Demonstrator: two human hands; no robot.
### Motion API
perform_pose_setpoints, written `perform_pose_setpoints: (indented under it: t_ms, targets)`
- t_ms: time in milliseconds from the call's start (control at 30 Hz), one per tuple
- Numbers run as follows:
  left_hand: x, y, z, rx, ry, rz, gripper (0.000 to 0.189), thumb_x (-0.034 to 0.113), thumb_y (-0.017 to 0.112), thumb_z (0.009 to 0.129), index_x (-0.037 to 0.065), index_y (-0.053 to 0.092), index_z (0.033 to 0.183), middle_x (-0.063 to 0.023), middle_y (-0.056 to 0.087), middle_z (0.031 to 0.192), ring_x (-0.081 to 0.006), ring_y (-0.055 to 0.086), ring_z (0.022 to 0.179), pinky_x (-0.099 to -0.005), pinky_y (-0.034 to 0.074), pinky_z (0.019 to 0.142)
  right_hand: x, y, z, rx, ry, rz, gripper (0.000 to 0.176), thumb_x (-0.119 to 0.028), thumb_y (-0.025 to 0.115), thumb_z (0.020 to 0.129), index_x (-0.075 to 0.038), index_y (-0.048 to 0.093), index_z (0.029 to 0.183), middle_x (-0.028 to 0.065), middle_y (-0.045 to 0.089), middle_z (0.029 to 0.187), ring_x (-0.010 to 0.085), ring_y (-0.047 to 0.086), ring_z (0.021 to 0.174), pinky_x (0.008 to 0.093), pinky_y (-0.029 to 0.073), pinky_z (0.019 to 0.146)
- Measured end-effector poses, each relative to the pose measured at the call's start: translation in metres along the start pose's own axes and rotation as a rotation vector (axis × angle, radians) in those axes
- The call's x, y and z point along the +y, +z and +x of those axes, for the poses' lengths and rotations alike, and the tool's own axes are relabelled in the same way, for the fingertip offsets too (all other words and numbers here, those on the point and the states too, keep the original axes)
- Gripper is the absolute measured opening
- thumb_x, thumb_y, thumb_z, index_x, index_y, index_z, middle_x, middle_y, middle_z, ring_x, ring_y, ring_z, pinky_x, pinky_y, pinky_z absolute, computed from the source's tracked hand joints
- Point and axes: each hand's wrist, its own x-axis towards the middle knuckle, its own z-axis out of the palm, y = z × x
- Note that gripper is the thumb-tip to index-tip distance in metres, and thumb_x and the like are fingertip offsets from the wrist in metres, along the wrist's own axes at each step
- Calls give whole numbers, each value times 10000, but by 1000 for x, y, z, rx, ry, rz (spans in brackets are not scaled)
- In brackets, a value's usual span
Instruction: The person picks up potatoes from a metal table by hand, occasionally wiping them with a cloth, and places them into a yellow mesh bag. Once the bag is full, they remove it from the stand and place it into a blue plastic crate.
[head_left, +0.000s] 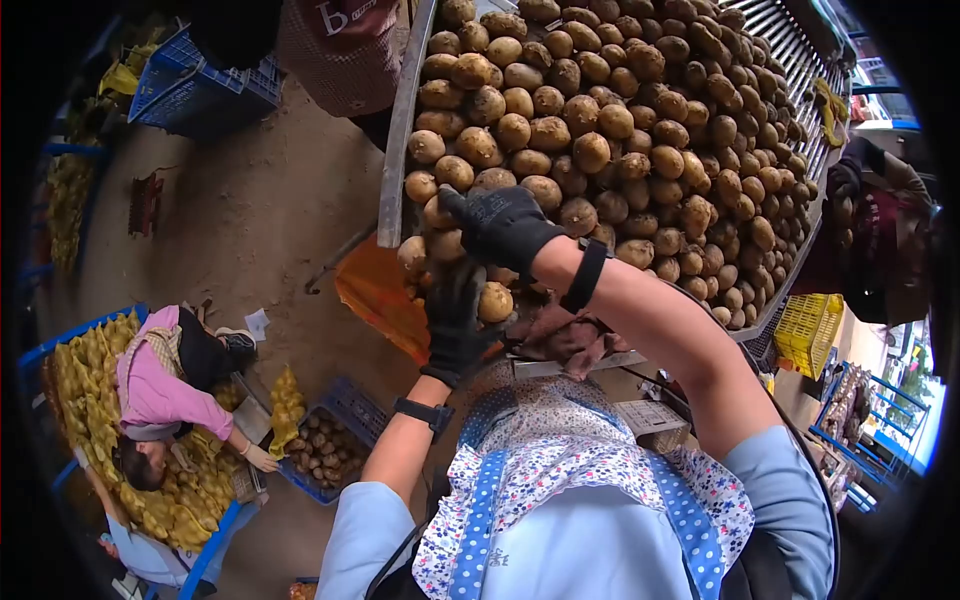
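My left hand, in a black glove, is below the table's front edge, its thumb and fingers closed around a potato. Just above it, my right hand, also in a black glove, curls its fingertips over a potato at the corner of the heap. Two more potatoes, one of them a pale potato, sit between the hands and the orange sack. Brown potatoes cover the slatted sorting table. The undersides of the held potatoes are hidden.
A metal rail edges the table on the left. A brown cloth lies by its front edge. To the left stand a blue crate with potatoes and a person in pink beside yellow sacks. A yellow crate is at right.
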Motion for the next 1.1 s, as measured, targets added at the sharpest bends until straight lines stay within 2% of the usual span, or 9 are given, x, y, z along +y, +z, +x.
perform_pose_setpoints:
  t_ms: [167, 267, 533, 600, 633, 767, 933, 1000, 1100]
  targets:
    - [-12, -13, -24, 111, -255, -426, 709, 477, 684, 831, 66, 456, 1362, -124, 523, 1339, -293, 478, 1274, -458, 381, 1049, -22, 20, 31, -160, -127, -51, 255, -190, 621, 775, -151, 661, 1024, 119, 677, 780, 332, 684, 773, 421, 522, 608]
    - [-6, -25, -34, 178, -892, -1777, 747, 622, 566, 867, 64, 464, 1353, -142, 554, 1315, -300, 573, 1174, -476, 522, 935, -53, 15, 29, -343, -166, -383, 182, -189, 628, 786, -144, 724, 934, 100, 698, 788, 298, 702, 780, 440, 524, 576]
    - [-25, -60, -28, 270, -856, -1755, 727, 620, 509, 905, 59, 472, 1366, -118, 581, 1295, -278, 580, 1162, -446, 498, 969, 1, -23, -14, -45, 6, 240, 360, -238, 677, 797, -149, 632, 1143, 107, 694, 973, 287, 683, 901, 415, 530, 769]
    - [-23, -71, -25, 226, -670, -1051, 576, 476, 571, 942, 54, 485, 1325, -65, 598, 1210, -205, 590, 1100, -333, 500, 942, 16, -18, -43, 495, -142, 661, 360, -233, 667, 848, -134, 576, 1182, 114, 665, 1072, 230, 649, 992, 368, 532, 802]
    - [-15, -77, -18, 212, -639, -1049, 576, 476, 571, 942, 54, 485, 1325, -65, 598, 1210, -205, 590, 1100, -333, 500, 942, 19, -19, -58, 526, -138, 648, 360, -233, 667, 848, -134, 576, 1182, 114, 665, 1072, 230, 649, 992, 368, 532, 802]
    - [130, -77, 37, 95, -320, -723, 492, 303, 576, 979, 30, 468, 1374, -54, 559, 1247, -158, 553, 1128, -280, 475, 953, 11, -24, -154, 211, 346, 2412, 413, -359, 573, 957, -149, 496, 1304, 2, 550, 1229, 193, 587, 1070, 368, 520, 911]
    - [235, -20, 63, -170, 48, -362, 507, 176, 621, 943, 40, 428, 1392, -124, 587, 1291, -205, 615, 1107, -308, 481, 958, 60, -14, -251, 597, 353, 2793, 343, -357, 539, 969, -186, 497, 1263, 30, 551, 1227, 212, 602, 1088, 412, 556, 876]
    - [258, 1, 66, -139, 848, 121, 390, 106, 644, 884, 88, 551, 1263, -89, 555, 1333, -263, 612, 1109, -351, 500, 923, 77, -3, -313, 857, 316, 2664, 313, -360, 547, 962, -192, 514, 1224, 31, 570, 1191, 218, 621, 1042, 419, 564, 847]
    - [273, 31, 58, -282, 811, 81, 345, 37, 637, 835, 87, 591, 1173, -74, 568, 1315, -289, 605, 1116, -361, 516, 895, 89, -37, -417, 1099, 341, 2643, 275, -377, 568, 937, -179, 557, 1126, 56, 663, 978, 248, 681, 852, 397, 581, 742]
